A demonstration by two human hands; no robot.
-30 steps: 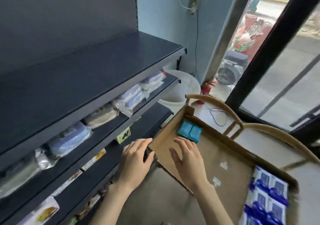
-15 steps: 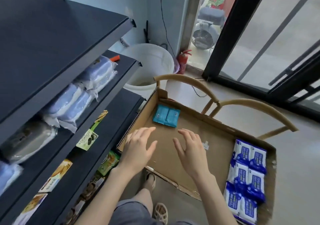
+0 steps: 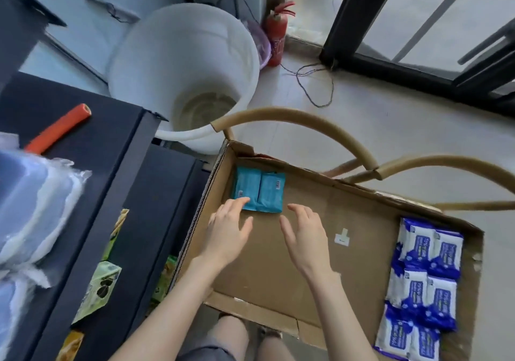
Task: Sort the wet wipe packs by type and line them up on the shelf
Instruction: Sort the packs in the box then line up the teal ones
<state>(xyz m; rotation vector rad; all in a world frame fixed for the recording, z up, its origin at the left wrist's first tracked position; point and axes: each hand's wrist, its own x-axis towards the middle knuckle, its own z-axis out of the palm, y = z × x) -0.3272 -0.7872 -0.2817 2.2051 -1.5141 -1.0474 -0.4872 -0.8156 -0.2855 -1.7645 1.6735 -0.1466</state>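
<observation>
Teal wet wipe packs (image 3: 257,192) in the box's (image 3: 278,266) far left corner look light, soft and slick; we favour pinching their sealed ends. Our left grip (image 3: 228,227) and right grip (image 3: 305,232) are spread and empty, the left touching their near edge.

An open, shallow brown cardboard box (image 3: 348,277) holds two teal wet wipe packs (image 3: 259,192) side by side in its far left corner and a cluster of blue-and-white wipe packs (image 3: 423,277) along its right wall. The left hand (image 3: 228,229) lays straight fingers (image 3: 237,203) on the nearer edge of the teal packs. The right hand (image 3: 303,235) hovers just beside them, fingers spread. Left of the box stands a dark metal shelf (image 3: 106,149).
</observation>
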